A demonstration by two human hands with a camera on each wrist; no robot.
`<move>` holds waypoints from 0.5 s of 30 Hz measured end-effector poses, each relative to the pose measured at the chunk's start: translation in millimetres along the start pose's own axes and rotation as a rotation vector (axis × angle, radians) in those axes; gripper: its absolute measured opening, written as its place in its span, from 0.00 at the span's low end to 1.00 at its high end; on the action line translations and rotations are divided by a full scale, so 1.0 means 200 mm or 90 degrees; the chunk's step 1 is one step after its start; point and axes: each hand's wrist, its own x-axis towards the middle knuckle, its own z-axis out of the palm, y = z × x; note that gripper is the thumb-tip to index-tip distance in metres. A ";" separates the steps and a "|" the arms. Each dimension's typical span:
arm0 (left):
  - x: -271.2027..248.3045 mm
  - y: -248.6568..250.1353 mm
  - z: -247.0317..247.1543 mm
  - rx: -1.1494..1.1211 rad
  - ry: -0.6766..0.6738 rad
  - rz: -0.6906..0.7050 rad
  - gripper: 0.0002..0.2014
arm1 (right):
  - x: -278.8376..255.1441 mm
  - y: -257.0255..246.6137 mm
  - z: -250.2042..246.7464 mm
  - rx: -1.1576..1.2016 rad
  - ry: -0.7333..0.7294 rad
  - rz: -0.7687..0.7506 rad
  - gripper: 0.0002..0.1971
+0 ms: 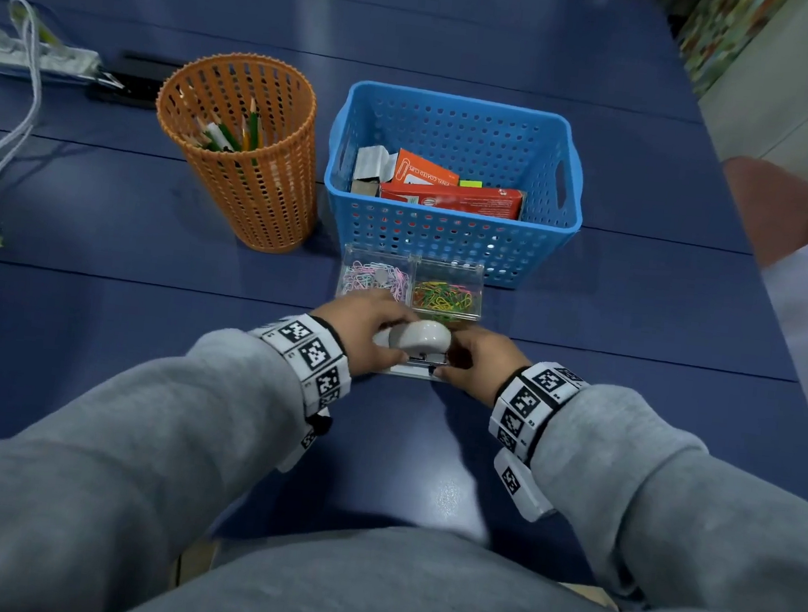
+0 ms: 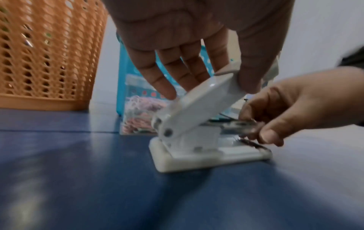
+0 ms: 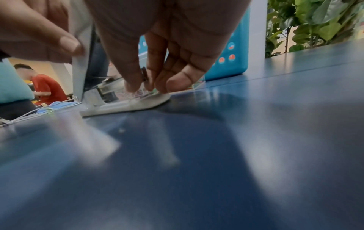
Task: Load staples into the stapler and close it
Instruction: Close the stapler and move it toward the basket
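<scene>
Left hand (image 2: 189,46) fingers clamp the stapler (image 2: 199,124) lid half-raised; right hand (image 2: 291,105) fingers pinch staples at its 3 o'clock magazine. Risk: lid drops early, strip jams.

One white stapler (image 1: 419,344), two hands, left (image 1: 357,332) and right (image 1: 478,362). One orange mesh pencil cup (image 1: 239,149), one blue perforated basket (image 1: 456,182), one clear two-compartment paper-clip box (image 1: 411,284), one power strip (image 1: 41,57) on one bench (image 1: 102,237).

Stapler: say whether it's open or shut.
Open. The left hand holds the stapler lid tilted up off its base, while right hand fingers reach into the gap.
</scene>
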 end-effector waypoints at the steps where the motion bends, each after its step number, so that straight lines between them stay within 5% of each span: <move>1: 0.01 0.00 0.03 0.000 -0.015 -0.004 0.22 | 0.00 0.01 0.00 0.005 0.000 0.004 0.17; 7: 0.06 0.02 0.14 0.016 -0.073 -0.054 0.22 | -0.01 0.04 0.02 0.052 0.010 0.000 0.15; 15: 0.10 -0.02 0.16 0.137 -0.121 -0.078 0.26 | -0.01 0.05 0.03 0.043 -0.032 0.011 0.27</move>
